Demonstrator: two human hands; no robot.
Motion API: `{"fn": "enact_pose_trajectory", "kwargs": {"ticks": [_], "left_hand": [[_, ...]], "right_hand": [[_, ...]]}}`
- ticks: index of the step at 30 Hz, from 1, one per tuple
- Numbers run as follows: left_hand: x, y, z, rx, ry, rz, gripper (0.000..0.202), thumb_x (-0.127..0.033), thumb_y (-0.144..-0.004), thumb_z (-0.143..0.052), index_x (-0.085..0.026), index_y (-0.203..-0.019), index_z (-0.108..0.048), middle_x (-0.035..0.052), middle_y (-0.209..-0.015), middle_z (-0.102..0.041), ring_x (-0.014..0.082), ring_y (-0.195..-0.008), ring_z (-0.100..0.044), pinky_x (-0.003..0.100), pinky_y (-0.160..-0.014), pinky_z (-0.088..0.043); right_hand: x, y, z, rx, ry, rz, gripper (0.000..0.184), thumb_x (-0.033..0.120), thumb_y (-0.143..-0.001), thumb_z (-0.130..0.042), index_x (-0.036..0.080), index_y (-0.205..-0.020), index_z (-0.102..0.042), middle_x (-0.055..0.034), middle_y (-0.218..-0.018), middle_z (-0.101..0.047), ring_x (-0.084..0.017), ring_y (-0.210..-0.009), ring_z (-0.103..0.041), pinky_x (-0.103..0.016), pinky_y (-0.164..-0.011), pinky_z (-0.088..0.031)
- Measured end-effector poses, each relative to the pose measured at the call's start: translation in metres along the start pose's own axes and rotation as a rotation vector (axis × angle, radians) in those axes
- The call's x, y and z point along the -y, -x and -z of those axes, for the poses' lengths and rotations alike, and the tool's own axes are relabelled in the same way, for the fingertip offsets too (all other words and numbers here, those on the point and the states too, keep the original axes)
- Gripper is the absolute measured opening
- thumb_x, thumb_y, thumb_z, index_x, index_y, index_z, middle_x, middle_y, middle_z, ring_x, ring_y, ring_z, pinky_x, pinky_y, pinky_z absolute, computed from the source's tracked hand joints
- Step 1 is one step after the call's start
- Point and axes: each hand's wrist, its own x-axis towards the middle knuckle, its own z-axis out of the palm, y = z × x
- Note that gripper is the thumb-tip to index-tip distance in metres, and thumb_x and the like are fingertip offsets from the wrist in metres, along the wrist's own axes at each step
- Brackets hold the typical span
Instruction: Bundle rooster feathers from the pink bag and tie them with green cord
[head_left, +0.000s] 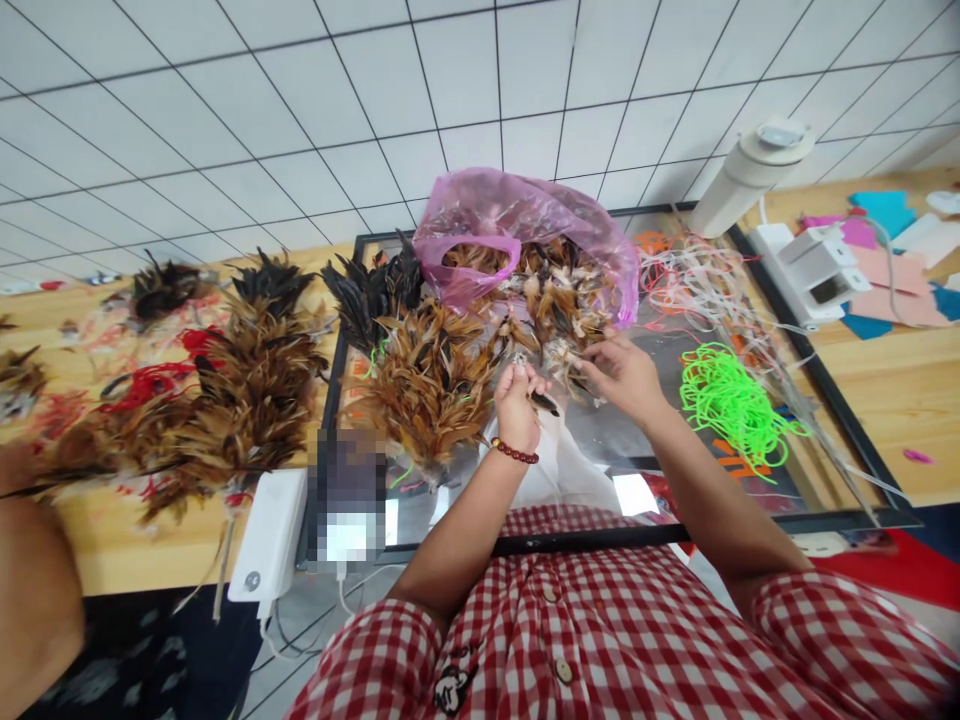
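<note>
My left hand (517,405) is closed around a dark-tipped feather (545,404), whose tip pokes out below the fingers. Close by, my right hand (626,377) pinches at the pale base of loose feathers (564,357) at the front of a pile. That pile spills from a pink translucent plastic bag (525,200) lying on its side. Left of my left hand rests a bushy brown feather bundle (427,385), with black feathers (375,295) behind it. All of this lies on a black-framed glass panel (592,545).
Bright green cord (731,400) and tangled whitish strands (697,285) lie to the right. Beyond them stand a white cylinder (750,170) and a white device (810,275). More feather garlands (262,400), a white power bank (266,535) and another person's arm (37,570) are on the left.
</note>
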Motion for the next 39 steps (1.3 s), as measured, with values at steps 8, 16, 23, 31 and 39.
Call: {"fn": "enact_pose_trajectory", "kwargs": {"ticks": [8,16,23,31,39], "left_hand": [[0.0,-0.002,-0.001,-0.109,-0.025,-0.034,0.039,-0.048,-0.086,-0.072,-0.02,-0.071,-0.05,-0.0087,-0.055,-0.036,0.0065,-0.052,-0.043,0.024,-0.066,-0.046],[0.002,-0.004,-0.003,-0.16,0.007,-0.033,0.036,-0.043,-0.09,-0.069,-0.019,-0.069,-0.051,-0.0085,-0.053,-0.036,0.0063,-0.05,-0.041,0.024,-0.064,-0.045],[0.002,-0.004,-0.001,-0.16,0.007,-0.031,0.038,-0.044,-0.091,-0.068,-0.019,-0.069,-0.05,-0.0083,-0.055,-0.037,0.0061,-0.05,-0.04,0.025,-0.065,-0.045],[0.001,-0.003,-0.006,-0.209,0.087,-0.018,0.035,-0.035,-0.096,-0.063,-0.018,-0.068,-0.052,-0.0086,-0.05,-0.037,0.0057,-0.046,-0.04,0.023,-0.061,-0.044],[0.007,-0.003,-0.003,-0.173,0.067,-0.06,0.034,-0.035,-0.095,-0.064,-0.018,-0.068,-0.052,-0.0085,-0.049,-0.038,0.0062,-0.046,-0.043,0.023,-0.061,-0.045]], "right_hand": [[-0.004,0.0,0.016,-0.026,0.192,0.057,0.025,0.026,-0.086,-0.058,0.019,-0.104,-0.075,-0.0122,-0.105,-0.07,-0.028,-0.099,-0.067,-0.04,-0.084,-0.052],[0.049,-0.028,0.002,0.165,0.28,0.156,0.023,0.029,-0.092,-0.059,0.018,-0.101,-0.077,-0.0121,-0.097,-0.074,-0.027,-0.094,-0.067,-0.037,-0.081,-0.05],[0.069,-0.048,-0.022,0.319,0.534,0.021,0.026,0.028,-0.092,-0.056,0.015,-0.101,-0.077,-0.0173,-0.107,-0.075,-0.03,-0.096,-0.07,-0.037,-0.076,-0.047],[0.043,-0.034,0.028,0.355,0.329,-0.042,0.028,0.027,-0.082,-0.065,0.019,-0.107,-0.075,-0.0066,-0.093,-0.076,-0.021,-0.08,-0.067,-0.029,-0.066,-0.041],[0.084,-0.06,-0.015,0.316,0.426,-0.073,0.042,0.053,-0.092,-0.059,0.017,-0.098,-0.078,-0.014,-0.106,-0.073,-0.026,-0.091,-0.068,-0.032,-0.069,-0.042]]}}
